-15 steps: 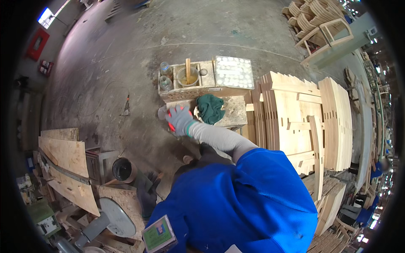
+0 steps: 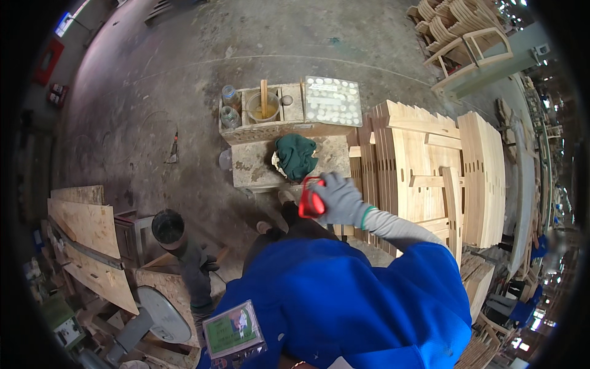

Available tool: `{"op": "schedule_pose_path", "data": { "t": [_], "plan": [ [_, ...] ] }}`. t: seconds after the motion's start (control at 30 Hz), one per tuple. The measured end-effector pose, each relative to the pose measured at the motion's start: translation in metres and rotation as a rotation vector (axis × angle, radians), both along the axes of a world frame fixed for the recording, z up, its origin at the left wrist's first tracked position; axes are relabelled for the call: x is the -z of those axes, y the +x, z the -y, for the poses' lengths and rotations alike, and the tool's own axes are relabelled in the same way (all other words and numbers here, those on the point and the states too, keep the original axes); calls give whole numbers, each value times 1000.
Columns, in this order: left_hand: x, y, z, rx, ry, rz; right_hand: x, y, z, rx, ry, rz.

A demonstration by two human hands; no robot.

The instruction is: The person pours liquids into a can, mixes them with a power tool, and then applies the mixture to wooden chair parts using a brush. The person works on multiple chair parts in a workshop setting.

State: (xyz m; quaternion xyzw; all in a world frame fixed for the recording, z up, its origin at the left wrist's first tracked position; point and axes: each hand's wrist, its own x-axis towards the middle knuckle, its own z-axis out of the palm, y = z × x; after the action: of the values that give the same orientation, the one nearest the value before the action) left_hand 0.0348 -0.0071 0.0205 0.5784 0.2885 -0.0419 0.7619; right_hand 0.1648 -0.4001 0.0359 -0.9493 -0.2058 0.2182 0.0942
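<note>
My right hand, in a grey glove with red on its finger side, is over the floor just in front of the low bench. Motion smears its fingers, and whether they hold anything is unclear. A crumpled dark green cloth lies on the bench, beyond and left of that hand. My left hand, in a dark glove, is low at the left. It appears to grip the lower side of a round dark bucket, whose mouth faces up.
On the bench's raised back stand two glass jars, a tub of yellowish liquid with a wooden stick, and a sheet of white discs. Stacked wooden panels rise at the right. Boards and a grey metal stand are at the left.
My right hand has moved from the bench's left end, by a clear cup, to the right and closer to me. My left hand and the bucket have shifted slightly forward.
</note>
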Motion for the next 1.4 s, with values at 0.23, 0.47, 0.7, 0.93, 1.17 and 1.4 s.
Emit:
{"op": "schedule_pose_path", "data": {
  "t": [0.23, 0.47, 0.7, 0.93, 1.17, 1.4],
  "plan": [
    [-11, 11, 16, -41, 235, 10, 37, 42, 74, 373, -134, 131],
    [-38, 18, 18, -119, 549, 39, 98, 92, 78, 468, -104, 203],
    [-31, -29, 2, -342, 539, 139, 85, 135, 45, 278, -343, 36],
    [-28, -55, 32, -754, 111, 136, 77, 243, -52, 50, 451, 38],
    [-78, -32, 63, -939, 93, 116, 158, 372, -138, 34, 466, 328],
    [-91, -45, 95, -1101, 176, 6, 150, 389, -176, -233, 166, -84]
  ]
}}
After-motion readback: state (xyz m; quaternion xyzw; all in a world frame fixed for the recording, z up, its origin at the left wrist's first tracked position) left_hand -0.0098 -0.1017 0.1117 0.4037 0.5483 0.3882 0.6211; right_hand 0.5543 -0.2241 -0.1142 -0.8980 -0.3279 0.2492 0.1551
